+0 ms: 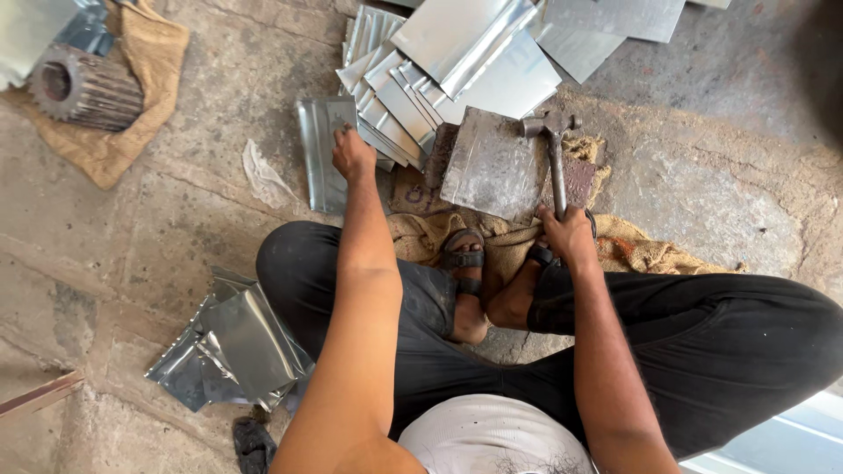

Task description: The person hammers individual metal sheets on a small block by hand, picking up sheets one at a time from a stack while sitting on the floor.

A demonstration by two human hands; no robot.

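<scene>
I sit cross-legged on a concrete floor. My left hand [352, 155] reaches forward and rests on a small bent metal sheet [321, 162] lying on the floor, fingers curled at its edge. My right hand [569, 235] grips the handle of a hammer [554, 149], whose head lies near the top corner of a flat steel plate [493, 167]. The plate sits on burlap sacking [632, 250] in front of my sandalled feet.
A fanned stack of shiny sheet-metal pieces [439, 70] lies just beyond the plate. More folded pieces [237, 347] are piled by my left knee. A large toothed gear [83, 88] rests on sacking at the far left.
</scene>
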